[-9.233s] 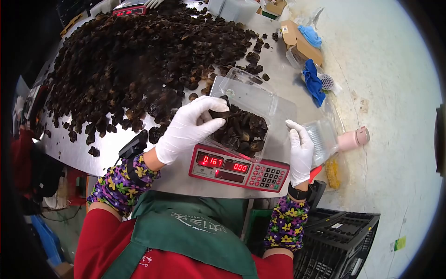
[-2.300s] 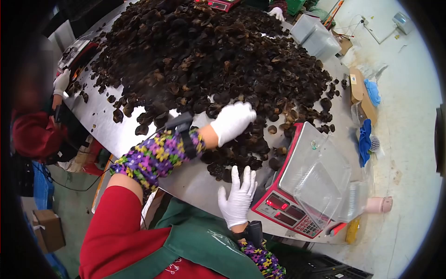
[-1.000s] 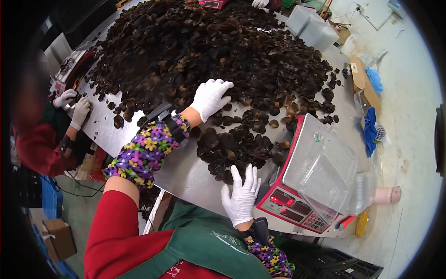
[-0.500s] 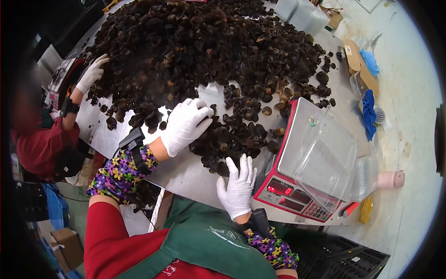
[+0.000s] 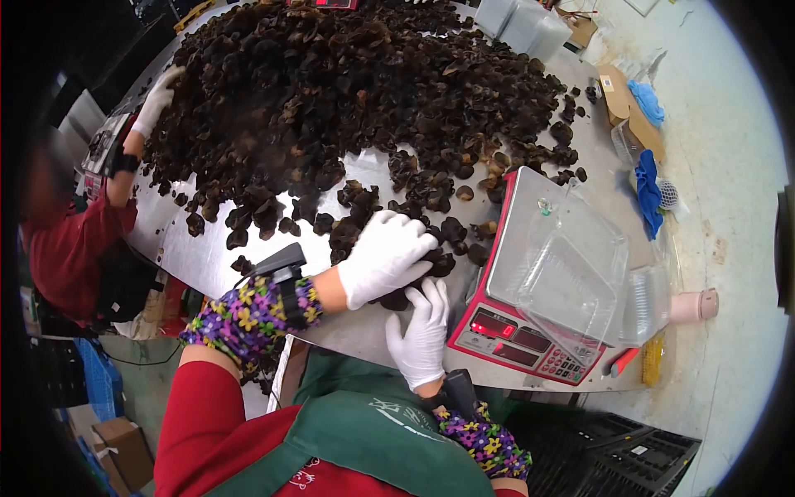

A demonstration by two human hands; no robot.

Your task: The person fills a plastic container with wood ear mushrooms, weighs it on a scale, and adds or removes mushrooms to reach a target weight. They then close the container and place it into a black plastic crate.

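Note:
Both my hands wear white gloves and are close together at the near edge of a heap of dark wood ear mushrooms (image 5: 373, 79). My left hand (image 5: 385, 258) lies palm down on a small cluster of mushrooms, its fingers bent round them and the fingertips partly hidden. Just below it, my right hand (image 5: 421, 335) touches the cluster's near side, fingers slightly curved and thumb apart. Dark pieces (image 5: 397, 298) show between the hands. Right of my right hand is a red-framed digital scale (image 5: 505, 335) with a clear plastic container (image 5: 571, 273) on its plate.
At the left, a co-worker's gloved hand (image 5: 156, 103) touches the heap. Stacked clear containers (image 5: 530, 29) stand at the far right. A blue cloth (image 5: 648, 195), cardboard box (image 5: 629, 112) and pink cylinder (image 5: 694, 306) lie beyond the scale. Black crates (image 5: 629, 451) are below the table's edge.
My left hand has moved right and toward me, onto the cluster beside my right hand. My right hand's fingers have bent more. The co-worker's hand has moved farther up the heap.

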